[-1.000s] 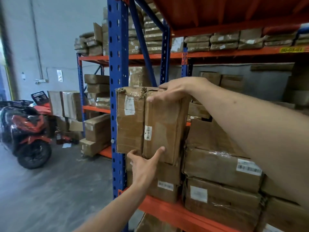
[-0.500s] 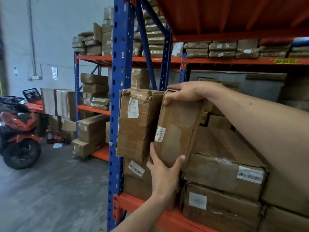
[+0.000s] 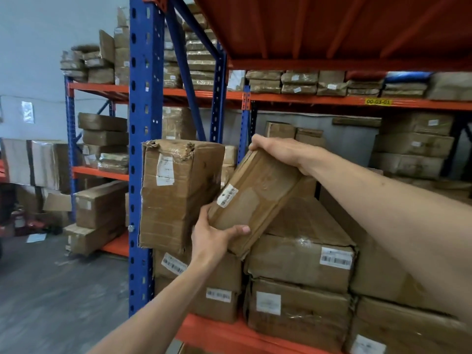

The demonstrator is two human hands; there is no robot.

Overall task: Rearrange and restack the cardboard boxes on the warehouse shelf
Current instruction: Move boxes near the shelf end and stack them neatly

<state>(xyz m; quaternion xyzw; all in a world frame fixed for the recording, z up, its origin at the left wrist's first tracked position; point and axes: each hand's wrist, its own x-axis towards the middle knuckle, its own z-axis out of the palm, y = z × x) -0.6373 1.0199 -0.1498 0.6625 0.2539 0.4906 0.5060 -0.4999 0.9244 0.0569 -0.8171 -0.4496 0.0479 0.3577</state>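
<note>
The tilted cardboard box (image 3: 258, 200) is gripped by the left hand (image 3: 214, 237) below and the right hand (image 3: 278, 152) above; it should be laid flat gently, clear of the torn upright box (image 3: 176, 195).

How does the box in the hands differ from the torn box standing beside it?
The held box is tilted, gripped by the left hand at its low end and the right hand at its top; the torn box stands upright, untouched. The held box looks slimmer and intact; the torn box is ragged along its top edge. Both are taped brown cardboard with white labels.
</note>
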